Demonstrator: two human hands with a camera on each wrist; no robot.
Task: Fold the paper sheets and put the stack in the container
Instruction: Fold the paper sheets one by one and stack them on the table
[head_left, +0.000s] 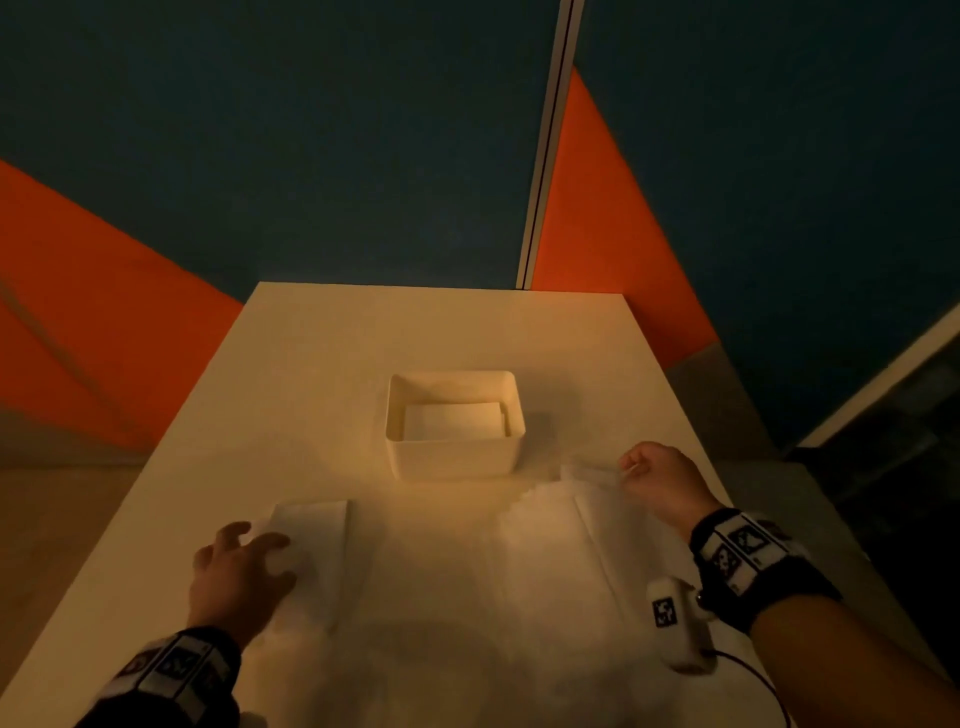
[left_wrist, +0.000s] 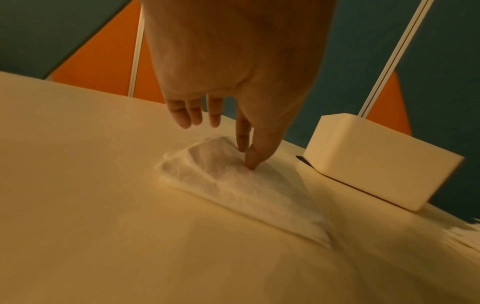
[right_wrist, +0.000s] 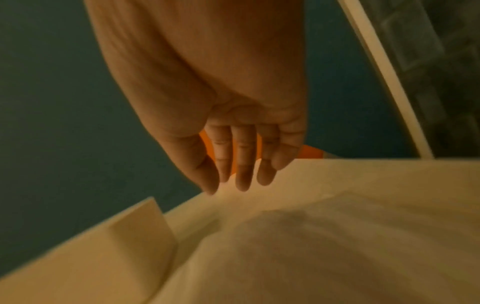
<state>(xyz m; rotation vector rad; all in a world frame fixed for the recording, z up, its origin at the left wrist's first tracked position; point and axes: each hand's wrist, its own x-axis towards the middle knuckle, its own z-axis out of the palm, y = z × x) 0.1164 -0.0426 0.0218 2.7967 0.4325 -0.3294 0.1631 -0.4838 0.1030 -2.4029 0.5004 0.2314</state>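
Resting nearest the viewer, the left hand (head_left: 236, 574) lies spread on a folded paper sheet (head_left: 317, 540) at the left side of the white table (head_left: 311, 332). Its fingers are fairly straight and splayed; in the left wrist view the thumb tip (left_wrist: 251, 162) and the index finger press down on the sheet while the other three fingers hover just above the tabletop. That folded sheet lies flat, a narrow rectangle running away from the viewer.

On the right side, a second paper sheet (head_left: 550, 525) lies mostly flat, with a crease line running along it. The right hand (head_left: 660, 480) holds this sheet's far right corner, fingers curled in and pinching the edge, so the corner is lifted clear of the table. The right wrist view is blurred; it shows the fingers (right_wrist: 244, 164) bunched together over the raised paper edge, and the exact grip cannot be made out there. Both wrists wear black bands with patterned markers, and a small white camera unit (head_left: 675, 629) sits under the right wrist.

Beyond the two sheets, near the middle of the table, stands the white container (head_left: 454, 457), a rectangular open-topped box. Folded paper (head_left: 452, 421) already lies flat on its bottom.

Behind the table rise wall panels in dark teal and orange.
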